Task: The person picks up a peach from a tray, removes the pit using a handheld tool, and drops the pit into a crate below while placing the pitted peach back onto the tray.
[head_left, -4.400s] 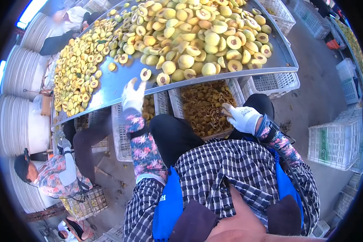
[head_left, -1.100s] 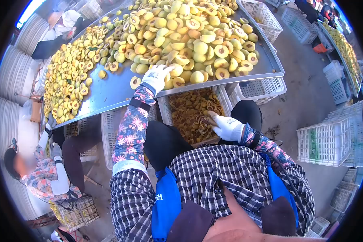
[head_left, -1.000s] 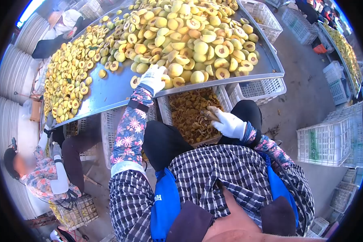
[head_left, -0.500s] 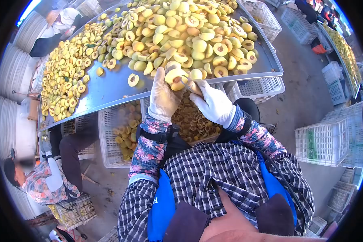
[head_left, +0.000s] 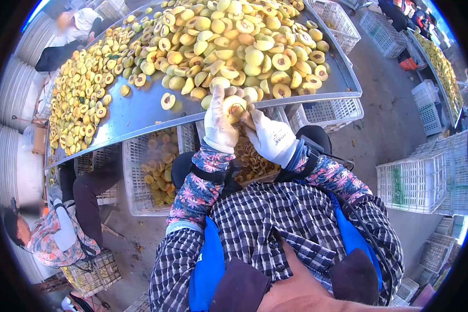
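A halved yellow fruit (head_left: 234, 107) is held in my left hand (head_left: 219, 122), which wears a stained white glove, just past the near edge of a metal table (head_left: 140, 115). My right hand (head_left: 273, 139), also gloved, is closed around a small tool with a wooden-looking handle (head_left: 248, 120); its tip is at the fruit's centre and is partly hidden. A large heap of halved fruit (head_left: 229, 41) covers much of the table beyond both hands. Below them, a crate of fruit pieces (head_left: 256, 162) shows between my knees.
Under the table at left is a white crate (head_left: 135, 179) holding fruit. Another crate (head_left: 325, 115) sits under the right corner. A seated person (head_left: 62, 234) is at the left, another person (head_left: 83, 25) at the far left. Stacked crates (head_left: 412, 179) stand at right.
Both hands have shifted slightly, the left one to the right and closer to the right hand. The fruit half is turned more toward the camera, and the tool has moved against its centre.
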Demonstrator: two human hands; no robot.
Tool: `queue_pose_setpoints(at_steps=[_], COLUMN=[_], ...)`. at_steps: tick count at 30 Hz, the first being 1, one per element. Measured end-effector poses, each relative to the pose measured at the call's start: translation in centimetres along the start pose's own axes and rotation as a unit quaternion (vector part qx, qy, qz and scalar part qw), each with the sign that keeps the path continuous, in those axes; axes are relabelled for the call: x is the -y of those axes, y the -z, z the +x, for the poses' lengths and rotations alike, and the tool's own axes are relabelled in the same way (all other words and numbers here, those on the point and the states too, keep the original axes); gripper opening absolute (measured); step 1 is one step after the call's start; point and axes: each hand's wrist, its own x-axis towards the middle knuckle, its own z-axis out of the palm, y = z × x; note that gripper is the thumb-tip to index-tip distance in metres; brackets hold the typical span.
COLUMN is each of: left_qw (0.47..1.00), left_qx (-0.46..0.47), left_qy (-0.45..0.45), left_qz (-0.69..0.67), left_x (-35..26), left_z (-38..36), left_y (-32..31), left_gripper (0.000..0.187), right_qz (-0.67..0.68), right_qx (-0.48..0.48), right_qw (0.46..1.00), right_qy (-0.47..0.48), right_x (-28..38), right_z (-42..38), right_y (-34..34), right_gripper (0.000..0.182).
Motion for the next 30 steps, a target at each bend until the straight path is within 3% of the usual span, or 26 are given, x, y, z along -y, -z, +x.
queue_pose_setpoints(at_steps=[3, 5, 6, 9, 10, 11, 12, 13, 14, 16, 17, 18, 20, 21, 23, 26, 27, 30], left_qw=[0.998, 0.996, 0.993, 0.985, 0.985, 0.987, 0.989, 0.991, 0.991, 0.993, 0.99, 0.99, 0.986, 0.986, 0.983, 0.977, 0.972, 0.965], left_qx=[0.031, 0.049, 0.068, 0.072, 0.073, 0.073, 0.073, 0.084, 0.083, 0.088, 0.11, 0.109, 0.079, 0.054, 0.052, 0.056, 0.045, 0.021], left_qy=[0.039, 0.034, 0.026, 0.029, 0.032, 0.006, -0.019, -0.024, -0.021, 0.005, 0.015, 0.017, 0.005, 0.006, 0.03, 0.053, 0.01, -0.108], left_qz=[0.032, 0.063, 0.094, 0.154, 0.155, 0.143, 0.131, 0.104, 0.105, 0.084, 0.09, 0.09, 0.145, 0.156, 0.171, 0.2, 0.231, 0.239], left_x=[-0.4, -0.5, -0.6, -0.7, -0.6, -0.4, -0.1, 0.3, 0.5, 1.0, 1.2, 1.3, 1.7, 2.0, 2.0, 2.3, 2.0, -1.1], left_z=[-0.8, -0.7, -0.7, -0.5, -0.8, -1.1, -1.4, -1.2, -1.1, -0.9, -0.7, -0.8, -1.1, -1.0, -0.7, 0.3, 0.3, -0.1], left_y=[-0.1, 0.2, 0.3, 0.4, 0.2, -0.1, -0.3, -0.2, 0.1, 0.3, 0.5, 0.4, 0.1, 0.0, 0.4, 1.4, 1.8, 2.7], left_gripper=[0.038, 0.038, 0.038, 0.038, 0.038, 0.038, 0.038, 0.038, 0.038, 0.038, 0.036, 0.036, 0.035, 0.034, 0.033, 0.031, 0.03, 0.027], right_qz=[0.093, 0.102, 0.103, 0.273, 0.274, 0.489, 0.665, 0.695, 0.696, 0.797, 0.81, 0.81, 0.756, 0.756, 0.64, 0.601, 0.603, 0.46], right_qx=[0.015, -0.036, -0.037, 0.11, 0.109, 0.187, 0.25, 0.231, 0.23, 0.282, 0.278, 0.277, 0.256, 0.254, 0.224, 0.276, 0.276, 0.261], right_qw=[0.995, 0.993, 0.993, 0.952, 0.951, 0.828, 0.637, 0.577, 0.575, 0.396, 0.374, 0.373, 0.449, 0.448, 0.638, 0.671, 0.669, 0.833], right_qy=[-0.042, 0.047, 0.044, -0.087, -0.09, -0.203, -0.3, -0.363, -0.365, -0.358, -0.357, -0.358, -0.401, -0.403, -0.364, -0.334, -0.335, -0.163], right_x=[-0.1, -1.0, -1.0, -1.1, -1.1, -1.2, -0.9, 0.5, 0.1, -1.2, -1.5, -1.3, -0.7, -0.6, -0.3, -0.9, -1.0, -1.4], right_z=[-0.8, -1.0, -0.9, -0.4, -0.5, -0.5, -0.3, 0.2, 0.0, -0.4, -0.8, -0.9, -1.0, -1.2, -1.8, -2.3, -2.9, -4.4], right_y=[-0.3, -0.8, -0.6, -0.1, 0.2, 0.7, 1.5, 2.7, 2.7, 2.7, 2.4, 2.5, 2.6, 2.5, 2.0, 2.2, 2.3, 2.6], right_gripper=[0.036, 0.034, 0.034, 0.032, 0.032, 0.03, 0.029, 0.028, 0.028, 0.031, 0.033, 0.033, 0.029, 0.029, 0.026, 0.025, 0.025, 0.029])
